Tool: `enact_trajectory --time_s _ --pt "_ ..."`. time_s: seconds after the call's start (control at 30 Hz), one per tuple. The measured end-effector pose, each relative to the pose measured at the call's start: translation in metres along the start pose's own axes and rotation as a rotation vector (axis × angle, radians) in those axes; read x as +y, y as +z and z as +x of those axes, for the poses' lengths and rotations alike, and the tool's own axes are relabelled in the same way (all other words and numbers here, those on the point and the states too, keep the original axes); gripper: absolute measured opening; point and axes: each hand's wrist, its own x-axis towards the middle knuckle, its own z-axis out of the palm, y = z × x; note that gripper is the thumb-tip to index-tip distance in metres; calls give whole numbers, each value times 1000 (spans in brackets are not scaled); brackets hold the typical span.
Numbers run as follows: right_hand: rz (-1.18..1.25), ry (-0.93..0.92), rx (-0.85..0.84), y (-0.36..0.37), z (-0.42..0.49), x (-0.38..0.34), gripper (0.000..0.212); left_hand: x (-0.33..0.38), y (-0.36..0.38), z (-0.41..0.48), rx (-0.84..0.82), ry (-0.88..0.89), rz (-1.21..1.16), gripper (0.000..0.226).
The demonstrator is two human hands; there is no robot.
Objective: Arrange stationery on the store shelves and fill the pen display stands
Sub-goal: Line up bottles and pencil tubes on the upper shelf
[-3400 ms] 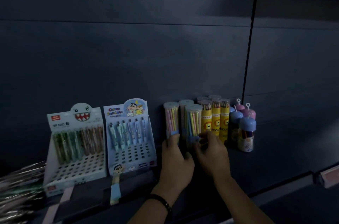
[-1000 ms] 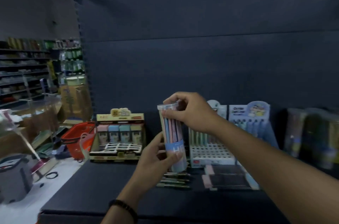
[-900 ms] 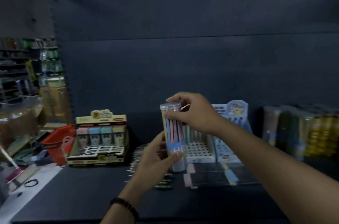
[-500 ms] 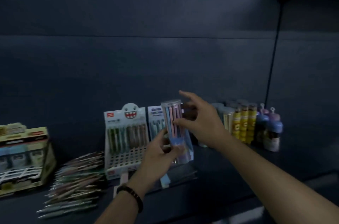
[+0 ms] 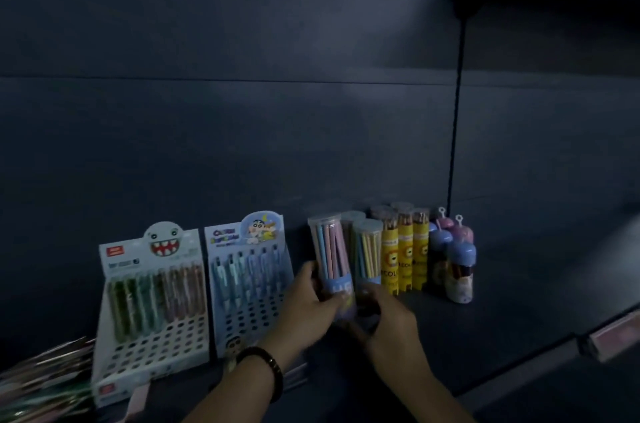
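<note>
A clear tube of pastel pencils (image 5: pixel 330 258) with a blue label stands upright at the left end of a row of tubes on the dark shelf (image 5: pixel 519 318). My left hand (image 5: pixel 306 306) grips its lower part from the left. My right hand (image 5: pixel 388 324) holds its base from the right; its fingers are blurred. Beside it stands another pastel pencil tube (image 5: pixel 367 251), then yellow coloured-pencil tubes (image 5: pixel 407 249) and blue and pink capped bottles (image 5: pixel 459 266).
Two white pen display stands sit left of the tubes: a monster-face stand (image 5: pixel 152 311) and a cartoon stand (image 5: pixel 247 280), each with pens in the upper rows. Loose wrapped pens (image 5: pixel 41 381) lie at the far left. A price rail (image 5: pixel 609 336) edges the shelf at right.
The tube came from mid-air in front of the stands down to the right, beside the other tubes. My right hand dropped from the tube's top to its base. The view swung right.
</note>
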Motion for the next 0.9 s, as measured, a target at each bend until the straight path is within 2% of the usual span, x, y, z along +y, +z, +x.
enact_trajectory --time_s 0.13,0.37,0.7,0.9 --pt "-25 12 -7 10 4 6 63 2 7 7 20 7 106 33" --pt "-92 82 34 17 9 6 47 9 6 17 -24 69 295 51" --pt "-192 147 2 20 10 4 46 4 13 28 24 63 415 48" --pt "-229 146 -25 20 9 2 49 8 19 38 13 0 447 34"
